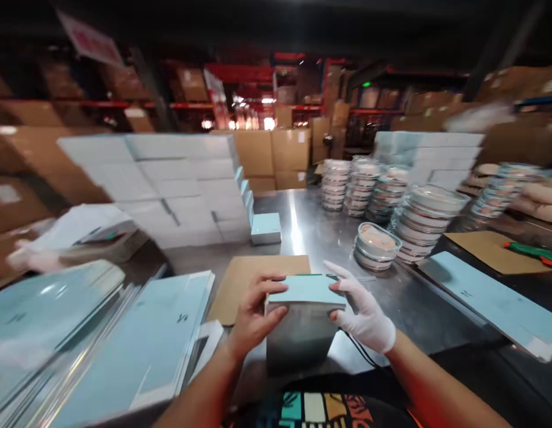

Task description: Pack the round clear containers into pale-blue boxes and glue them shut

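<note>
A light blue box [306,290] with a white front edge is held between my two hands, close in front of my body. My left hand [260,306] is bare and grips its left end, thumb at the front and fingers on top. My right hand [362,306], in a white glove with the fingertips exposed, grips the right end in the same way. Beneath the box is a dark grey block-like shape [297,339], blurred. A brown cardboard sheet [240,276] lies on the table just behind my left hand.
White boxes [182,184] are stacked at the back left, with a small blue box [265,228] beside them. Stacks of round clear containers [425,220] stand right. Flat blue sheets [169,327] lie left; a long blue panel [494,297] and a green-handled tool [532,252] lie right.
</note>
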Motion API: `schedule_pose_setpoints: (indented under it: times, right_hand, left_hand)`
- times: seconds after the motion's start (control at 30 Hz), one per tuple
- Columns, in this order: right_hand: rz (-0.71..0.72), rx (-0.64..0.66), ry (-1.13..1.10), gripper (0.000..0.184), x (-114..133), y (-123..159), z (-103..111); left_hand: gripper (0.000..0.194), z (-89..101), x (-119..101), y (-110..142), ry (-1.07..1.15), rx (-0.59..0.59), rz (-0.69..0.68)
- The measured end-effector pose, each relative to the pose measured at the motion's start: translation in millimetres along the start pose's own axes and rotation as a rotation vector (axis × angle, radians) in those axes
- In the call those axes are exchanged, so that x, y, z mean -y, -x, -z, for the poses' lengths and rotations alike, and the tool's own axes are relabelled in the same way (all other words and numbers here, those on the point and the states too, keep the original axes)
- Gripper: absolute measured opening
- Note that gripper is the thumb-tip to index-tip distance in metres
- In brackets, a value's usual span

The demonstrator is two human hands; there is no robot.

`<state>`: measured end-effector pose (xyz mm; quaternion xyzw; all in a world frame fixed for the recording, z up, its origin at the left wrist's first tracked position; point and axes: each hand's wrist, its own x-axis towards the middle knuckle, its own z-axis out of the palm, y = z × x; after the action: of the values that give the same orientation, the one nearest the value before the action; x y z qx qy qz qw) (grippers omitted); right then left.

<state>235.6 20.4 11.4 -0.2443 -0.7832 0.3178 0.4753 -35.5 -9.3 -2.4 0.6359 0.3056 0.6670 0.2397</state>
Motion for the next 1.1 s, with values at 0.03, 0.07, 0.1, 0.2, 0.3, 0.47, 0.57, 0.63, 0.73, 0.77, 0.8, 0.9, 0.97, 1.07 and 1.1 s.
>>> schedule_pose_setpoints:
  times: [0.03, 0.07, 0.1, 0.2, 0.3, 0.47, 0.57, 0.63, 0.73, 0.77, 0.8, 0.9, 0.97, 1.07, 1.1]
  right_hand:
    - [0.035, 0.009, 0.024, 0.028, 0.5, 1.0, -1.0]
    - [0.064, 0.028, 0.053, 0.026, 1.3, 0.8, -2.1]
    - [0.086, 0.048, 0.081, 0.028, 2.1, -0.6, -3.2]
    - [0.152, 0.116, 0.138, 0.039, 2.7, -9.2, -6.1]
    - [0.182, 0.143, 0.120, 0.048, 3.4, -15.7, -9.2]
    - [0.179, 0.139, 0.101, 0.047, 8.7, -18.5, -11.6]
    - [0.162, 0.149, 0.097, 0.042, 9.2, -20.0, -10.3]
    - [0.136, 0.144, 0.098, 0.038, 8.6, -21.3, -9.7]
    - [0.099, 0.119, 0.083, 0.032, 9.5, -22.2, -11.1]
    - [0.095, 0.111, 0.065, 0.030, 10.0, -22.1, -12.0]
    - [0.096, 0.110, 0.041, 0.028, 10.2, -21.8, -13.0]
    - [0.069, 0.123, -0.038, 0.028, 6.4, -18.3, -15.0]
    - [-0.052, 0.106, -0.091, 0.058, 1.0, -11.1, -17.1]
    - [-0.336, 0.142, -0.096, 0.123, -8.0, 6.9, -27.3]
    - [-0.400, 0.193, -0.054, 0.130, -11.0, 12.1, -32.0]
  left_hand:
    - [0.033, 2.2, -5.1, -4.3, -0.055, 0.057, 0.008]
    - [0.038, 4.8, -8.9, -8.6, -0.082, 0.093, 0.032]
    - [0.044, 7.5, -11.3, -12.7, -0.083, 0.115, 0.056]
    - [0.054, 12.4, -12.0, -21.2, -0.014, 0.176, 0.103]
    - [0.053, 11.2, -11.2, -23.4, 0.045, 0.227, 0.110]
    - [0.050, 8.7, -12.9, -22.7, 0.044, 0.210, 0.090]
    - [0.037, 8.3, -11.5, -23.4, 0.081, 0.168, 0.029]
    - [0.030, 7.6, -9.8, -23.8, 0.118, 0.140, -0.008]
    - [0.029, 5.7, -8.6, -21.7, 0.128, 0.125, -0.001]
    - [0.029, 5.2, -8.5, -20.1, 0.119, 0.119, 0.009]
    - [0.028, 5.1, -8.3, -18.1, 0.107, 0.113, 0.013]
    - [0.023, 7.4, -6.9, -11.1, 0.067, 0.094, -0.001]
    - [0.023, 10.2, -7.9, -6.4, 0.047, 0.092, 0.000]
    - [0.024, 10.0, -16.9, -1.5, -0.048, 0.015, 0.049]
    - [0.023, 7.5, -21.0, -1.4, -0.093, -0.035, 0.076]
